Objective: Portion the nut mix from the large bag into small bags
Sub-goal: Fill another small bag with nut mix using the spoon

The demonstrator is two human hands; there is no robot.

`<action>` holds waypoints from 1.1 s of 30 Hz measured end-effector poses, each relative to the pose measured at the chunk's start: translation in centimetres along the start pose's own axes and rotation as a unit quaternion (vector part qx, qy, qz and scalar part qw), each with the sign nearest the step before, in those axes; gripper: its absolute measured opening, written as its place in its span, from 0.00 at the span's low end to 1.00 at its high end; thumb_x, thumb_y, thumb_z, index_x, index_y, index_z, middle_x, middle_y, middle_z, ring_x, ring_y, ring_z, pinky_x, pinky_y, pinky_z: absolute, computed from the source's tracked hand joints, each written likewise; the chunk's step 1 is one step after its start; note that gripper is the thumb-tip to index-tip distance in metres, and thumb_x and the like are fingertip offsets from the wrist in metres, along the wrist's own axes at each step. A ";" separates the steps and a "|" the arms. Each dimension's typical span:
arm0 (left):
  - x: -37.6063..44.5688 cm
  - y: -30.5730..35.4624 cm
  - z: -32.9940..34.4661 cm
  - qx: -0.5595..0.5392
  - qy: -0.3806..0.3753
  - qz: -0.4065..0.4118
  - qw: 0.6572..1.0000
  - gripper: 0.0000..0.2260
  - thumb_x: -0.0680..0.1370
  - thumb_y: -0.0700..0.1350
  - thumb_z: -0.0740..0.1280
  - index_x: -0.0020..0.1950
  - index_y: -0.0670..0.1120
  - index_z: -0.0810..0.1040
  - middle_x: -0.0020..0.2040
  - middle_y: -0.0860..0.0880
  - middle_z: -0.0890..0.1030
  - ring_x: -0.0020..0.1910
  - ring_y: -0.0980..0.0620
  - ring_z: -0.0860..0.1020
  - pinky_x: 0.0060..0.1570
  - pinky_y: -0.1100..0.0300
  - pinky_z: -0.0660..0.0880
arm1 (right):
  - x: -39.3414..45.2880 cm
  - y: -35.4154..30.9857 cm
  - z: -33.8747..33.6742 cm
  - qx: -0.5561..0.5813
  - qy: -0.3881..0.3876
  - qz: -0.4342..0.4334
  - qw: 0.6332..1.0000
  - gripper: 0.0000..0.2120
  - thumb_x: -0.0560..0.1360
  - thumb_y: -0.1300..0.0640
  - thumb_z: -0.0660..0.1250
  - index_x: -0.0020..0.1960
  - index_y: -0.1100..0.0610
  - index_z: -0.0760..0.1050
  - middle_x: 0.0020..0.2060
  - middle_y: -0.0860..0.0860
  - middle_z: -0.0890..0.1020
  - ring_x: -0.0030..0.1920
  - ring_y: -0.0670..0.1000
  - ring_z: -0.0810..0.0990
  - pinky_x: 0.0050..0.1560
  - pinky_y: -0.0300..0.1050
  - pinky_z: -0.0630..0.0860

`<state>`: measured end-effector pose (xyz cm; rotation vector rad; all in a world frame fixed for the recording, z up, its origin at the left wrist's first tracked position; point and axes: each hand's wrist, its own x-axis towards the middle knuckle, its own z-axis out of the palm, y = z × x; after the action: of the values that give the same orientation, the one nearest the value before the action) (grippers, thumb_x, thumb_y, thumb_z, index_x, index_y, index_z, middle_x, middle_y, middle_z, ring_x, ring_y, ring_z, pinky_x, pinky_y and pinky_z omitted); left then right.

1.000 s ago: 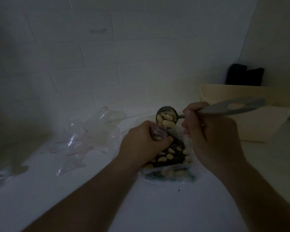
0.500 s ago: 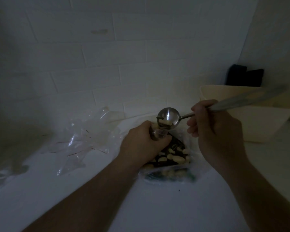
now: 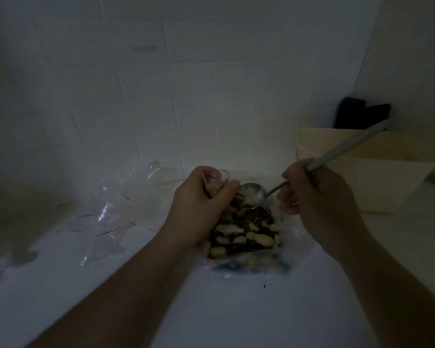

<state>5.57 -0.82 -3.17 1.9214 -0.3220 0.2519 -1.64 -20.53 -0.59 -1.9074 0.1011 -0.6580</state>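
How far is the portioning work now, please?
Done: the small bag in the left hand already holds some nuts. In hand: the right hand dips the spoon into the large bag. Left: much mix remains there, and empty bags lie at the left.

Small bag (image 3: 215,180) is gripped in left hand (image 3: 201,207), above the open large bag (image 3: 246,234) of nut mix on the white surface (image 3: 211,310). Spoon (image 3: 253,195) is held by right hand (image 3: 317,199), its bowl dipped into the mix. Empty bags (image 3: 106,209) are piled at left.
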 end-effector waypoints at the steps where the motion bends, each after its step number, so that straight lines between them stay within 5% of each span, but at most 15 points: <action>1: 0.1 0.2 -0.1 -0.035 0.006 -0.001 0.999 0.12 0.77 0.58 0.74 0.55 0.55 0.78 0.47 0.60 0.84 0.44 0.64 0.82 0.46 0.63 0.79 | 0.1 0.0 0.1 0.027 -0.049 0.033 0.998 0.11 0.85 0.52 0.61 0.48 0.52 0.78 0.35 0.53 0.86 0.35 0.54 0.85 0.40 0.54 0.83; 4: 0.3 0.2 -0.1 -0.120 -0.010 -0.039 0.992 0.15 0.77 0.57 0.74 0.59 0.53 0.77 0.50 0.52 0.86 0.48 0.54 0.85 0.49 0.58 0.81 | 0.5 0.4 0.2 0.075 -0.140 0.123 0.980 0.08 0.85 0.54 0.63 0.51 0.55 0.80 0.37 0.56 0.86 0.30 0.53 0.80 0.33 0.47 0.78; 7: 0.4 0.6 -0.2 -0.233 -0.045 -0.105 0.966 0.15 0.74 0.50 0.74 0.57 0.47 0.78 0.48 0.41 0.84 0.46 0.43 0.84 0.47 0.51 0.82 | 1.5 0.9 -0.9 0.136 -0.014 0.141 0.980 0.07 0.82 0.56 0.68 0.45 0.54 0.79 0.27 0.52 0.77 0.23 0.47 0.71 0.25 0.40 0.68; 9: 0.4 1.0 -0.2 -0.304 -0.074 -0.126 0.941 0.01 0.78 0.40 0.66 0.49 0.43 0.76 0.40 0.44 0.79 0.39 0.46 0.80 0.39 0.58 0.80 | 2.4 1.0 -2.3 0.137 0.091 0.128 0.978 0.09 0.80 0.55 0.71 0.40 0.52 0.79 0.26 0.48 0.73 0.25 0.47 0.69 0.28 0.41 0.66; 10: 0.2 1.2 -0.3 -0.268 -0.086 -0.108 0.953 0.06 0.80 0.36 0.61 0.47 0.43 0.76 0.38 0.45 0.77 0.36 0.48 0.79 0.34 0.62 0.79 | 2.7 1.2 -3.1 0.127 0.123 0.124 0.976 0.10 0.78 0.55 0.72 0.39 0.53 0.79 0.26 0.49 0.73 0.26 0.48 0.69 0.30 0.41 0.65; 12: 0.3 0.8 -0.6 -0.271 -0.099 -0.093 0.953 0.10 0.81 0.34 0.58 0.45 0.42 0.76 0.36 0.45 0.76 0.34 0.47 0.78 0.31 0.63 0.78 | 3.0 1.9 -4.5 0.067 0.142 0.112 0.981 0.09 0.76 0.58 0.72 0.37 0.55 0.80 0.24 0.49 0.74 0.25 0.50 0.71 0.32 0.43 0.68; 14: 0.7 0.4 -0.2 -0.308 -0.094 -0.110 0.940 0.09 0.79 0.34 0.64 0.45 0.44 0.81 0.38 0.44 0.82 0.40 0.45 0.83 0.40 0.56 0.83 | 2.9 2.4 -5.1 -0.040 0.101 0.101 0.989 0.06 0.74 0.59 0.73 0.38 0.54 0.82 0.24 0.49 0.79 0.26 0.50 0.76 0.36 0.45 0.72; 17: 0.7 -0.3 0.0 -0.238 -0.092 -0.080 0.964 0.11 0.79 0.37 0.72 0.61 0.44 0.79 0.50 0.45 0.87 0.52 0.43 0.85 0.54 0.45 0.84 | 2.3 2.9 -5.0 -0.193 0.005 0.089 0.977 0.06 0.72 0.57 0.75 0.37 0.50 0.83 0.27 0.48 0.82 0.29 0.48 0.81 0.36 0.42 0.73; 20: 0.4 -0.3 0.1 -0.162 -0.119 -0.035 0.979 0.14 0.77 0.38 0.76 0.62 0.44 0.81 0.53 0.47 0.88 0.54 0.46 0.86 0.59 0.45 0.82 | 2.0 2.6 -5.0 -0.312 -0.047 0.091 0.945 0.07 0.71 0.52 0.75 0.34 0.48 0.83 0.31 0.44 0.82 0.36 0.45 0.80 0.35 0.42 0.71; 24: 0.4 -0.5 0.0 -0.151 -0.121 -0.031 0.980 0.16 0.76 0.37 0.77 0.62 0.42 0.79 0.53 0.47 0.88 0.54 0.47 0.87 0.58 0.45 0.82 | 2.1 2.8 -4.3 -0.385 -0.006 0.023 0.923 0.08 0.73 0.47 0.71 0.37 0.47 0.80 0.39 0.47 0.83 0.42 0.51 0.79 0.46 0.46 0.74; 27: 0.3 -0.3 0.2 -0.175 -0.125 -0.037 0.976 0.17 0.75 0.33 0.76 0.61 0.38 0.75 0.50 0.45 0.88 0.49 0.47 0.87 0.51 0.51 0.84 | 1.2 1.8 -1.8 -0.302 0.026 -0.112 0.946 0.04 0.74 0.46 0.71 0.41 0.44 0.80 0.39 0.44 0.81 0.43 0.48 0.79 0.47 0.42 0.73; 29: 0.2 -0.3 0.3 -0.189 -0.130 -0.030 0.973 0.17 0.74 0.34 0.78 0.58 0.38 0.75 0.49 0.42 0.88 0.50 0.43 0.87 0.54 0.45 0.83 | 0.3 0.7 0.5 -0.187 -0.029 -0.087 0.978 0.07 0.74 0.42 0.71 0.50 0.42 0.81 0.43 0.39 0.81 0.44 0.39 0.79 0.44 0.32 0.70; 33: 0.4 -0.5 0.2 -0.207 -0.131 -0.007 0.969 0.20 0.70 0.39 0.80 0.54 0.33 0.75 0.50 0.35 0.86 0.52 0.35 0.85 0.56 0.42 0.81 | -0.7 0.9 3.6 -0.057 -0.110 -0.050 0.991 0.17 0.75 0.42 0.73 0.63 0.42 0.79 0.54 0.37 0.81 0.50 0.37 0.80 0.47 0.32 0.76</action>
<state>6.08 -0.85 -3.53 1.5404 -0.4947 -0.0801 -0.28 -17.66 -2.63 -2.0945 -0.0998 -0.5142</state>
